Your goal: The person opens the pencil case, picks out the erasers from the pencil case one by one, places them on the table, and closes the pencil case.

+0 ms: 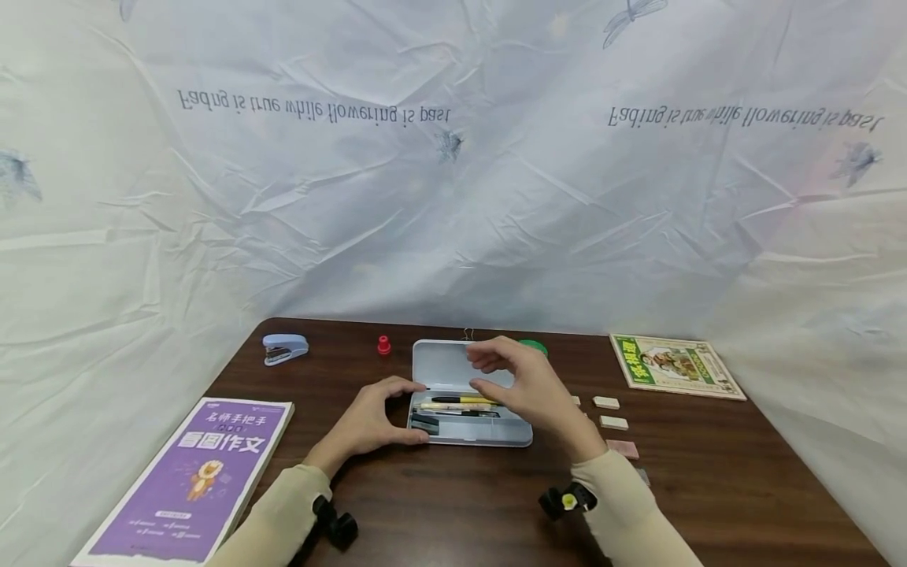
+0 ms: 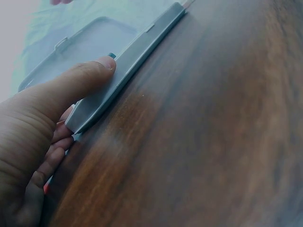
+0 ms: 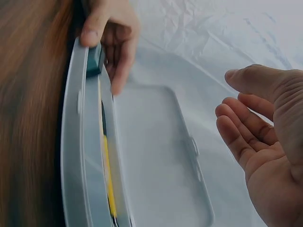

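Observation:
A grey pencil case [image 1: 468,435] lies open mid-table, its lid [image 1: 442,366] tipped back. Inside are a yellow pen [image 1: 464,400], a dark pen and a black block [image 1: 425,424]. My left hand [image 1: 375,417] pinches the case's left end, the thumb on the front wall [image 2: 137,52] and the fingers [image 3: 111,28] at the back. My right hand [image 1: 520,386] hovers over the case's right half with loosely curved fingers [image 3: 246,137] and holds nothing. The right wrist view looks along the case rim [image 3: 78,156] and the lid [image 3: 156,156].
A purple book [image 1: 194,472] lies at the front left. A blue stapler [image 1: 286,347] and a small red piece [image 1: 383,345] sit at the back left. A green-edged book [image 1: 673,366] and several small erasers [image 1: 613,422] lie to the right. White cloth hangs behind the table.

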`<state>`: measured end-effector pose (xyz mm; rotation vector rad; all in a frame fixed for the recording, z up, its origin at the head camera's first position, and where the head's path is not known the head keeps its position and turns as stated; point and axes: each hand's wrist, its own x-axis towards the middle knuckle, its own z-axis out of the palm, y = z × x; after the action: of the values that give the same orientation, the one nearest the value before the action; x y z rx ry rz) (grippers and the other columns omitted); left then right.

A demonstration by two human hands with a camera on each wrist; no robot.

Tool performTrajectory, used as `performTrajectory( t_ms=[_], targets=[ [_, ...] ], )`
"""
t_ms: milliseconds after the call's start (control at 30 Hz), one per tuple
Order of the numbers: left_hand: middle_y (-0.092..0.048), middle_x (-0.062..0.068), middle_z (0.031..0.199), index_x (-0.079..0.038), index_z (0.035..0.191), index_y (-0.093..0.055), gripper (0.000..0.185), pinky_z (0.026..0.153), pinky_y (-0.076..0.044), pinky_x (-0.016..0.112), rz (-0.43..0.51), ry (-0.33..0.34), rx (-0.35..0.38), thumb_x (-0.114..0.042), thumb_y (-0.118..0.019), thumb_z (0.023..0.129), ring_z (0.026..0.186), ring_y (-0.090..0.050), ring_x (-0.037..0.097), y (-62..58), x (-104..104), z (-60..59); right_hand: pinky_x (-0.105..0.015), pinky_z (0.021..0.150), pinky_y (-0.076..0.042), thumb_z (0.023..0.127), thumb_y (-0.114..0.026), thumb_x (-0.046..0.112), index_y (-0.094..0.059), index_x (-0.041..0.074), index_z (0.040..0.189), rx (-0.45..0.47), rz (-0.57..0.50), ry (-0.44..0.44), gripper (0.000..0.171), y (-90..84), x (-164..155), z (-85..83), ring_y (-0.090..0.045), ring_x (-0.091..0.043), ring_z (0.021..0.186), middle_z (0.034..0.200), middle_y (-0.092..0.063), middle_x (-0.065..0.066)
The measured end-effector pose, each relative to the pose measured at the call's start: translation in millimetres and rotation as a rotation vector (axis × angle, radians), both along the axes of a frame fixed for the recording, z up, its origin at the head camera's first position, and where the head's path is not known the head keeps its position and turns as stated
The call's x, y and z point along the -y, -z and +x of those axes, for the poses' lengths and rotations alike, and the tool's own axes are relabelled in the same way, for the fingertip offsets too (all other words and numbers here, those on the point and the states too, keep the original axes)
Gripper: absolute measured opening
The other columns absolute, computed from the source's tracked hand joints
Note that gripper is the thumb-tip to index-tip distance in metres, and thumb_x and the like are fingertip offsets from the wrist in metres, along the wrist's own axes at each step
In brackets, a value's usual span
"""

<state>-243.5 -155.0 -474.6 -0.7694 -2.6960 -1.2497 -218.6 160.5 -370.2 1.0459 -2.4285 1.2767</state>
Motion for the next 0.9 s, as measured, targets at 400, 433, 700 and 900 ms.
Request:
performTrajectory(
  t_ms=[400, 433, 700, 900],
  targets=[
    [-0.070, -0.006, 0.143, -0.028, 0.144, -0.074, 0.076, 0.113, -0.053, 0.055, -0.005, 0.027, -0.023, -0.058, -0.100, 0.078, 0.133, -0.065, 0.022, -0.8, 0.1, -0.6, -0.044, 0.097, -0.063, 0.102, -0.083, 0.010, -0.073, 0.007, 0.140, 0.048, 0.070, -0.037, 0.039, 14.4, 51.2, -10.8, -0.075, -0.025, 0.108, 0.127, -0.075, -0.011],
    [-0.070, -0.006, 0.143, -0.028, 0.144, -0.074, 0.077, 0.113, -0.053, 0.055, -0.003, 0.028, -0.018, -0.058, -0.100, 0.078, 0.134, -0.065, 0.022, -1.3, -0.2, -0.4, -0.044, 0.096, -0.063, 0.102, -0.082, 0.009, -0.073, 0.005, 0.140, 0.050, 0.084, -0.049, 0.039, 16.9, 54.0, -11.2, -0.074, -0.024, 0.107, 0.126, -0.075, -0.012],
    [-0.071, -0.007, 0.141, -0.022, 0.141, -0.074, 0.077, 0.113, -0.053, 0.054, 0.004, 0.025, -0.025, -0.055, -0.102, 0.078, 0.133, -0.066, 0.022, -2.0, 0.0, 0.2, -0.030, 0.090, -0.062, 0.105, -0.077, 0.005, -0.072, 0.000, 0.139, 0.076, 0.232, -0.147, 0.035, 40.9, 68.0, -13.6, -0.074, -0.023, 0.105, 0.124, -0.072, -0.013],
    [-0.070, -0.009, 0.141, -0.026, 0.144, -0.073, 0.075, 0.112, -0.054, 0.054, 0.009, 0.045, -0.031, -0.054, -0.100, 0.080, 0.132, -0.066, 0.020, -1.8, 1.1, 1.1, -0.030, 0.089, -0.060, 0.109, -0.074, 0.010, -0.072, 0.007, 0.142, 0.103, 0.378, -0.158, 0.034, 48.6, 72.3, -11.8, -0.070, -0.019, 0.104, 0.121, -0.068, -0.010]
  ],
)
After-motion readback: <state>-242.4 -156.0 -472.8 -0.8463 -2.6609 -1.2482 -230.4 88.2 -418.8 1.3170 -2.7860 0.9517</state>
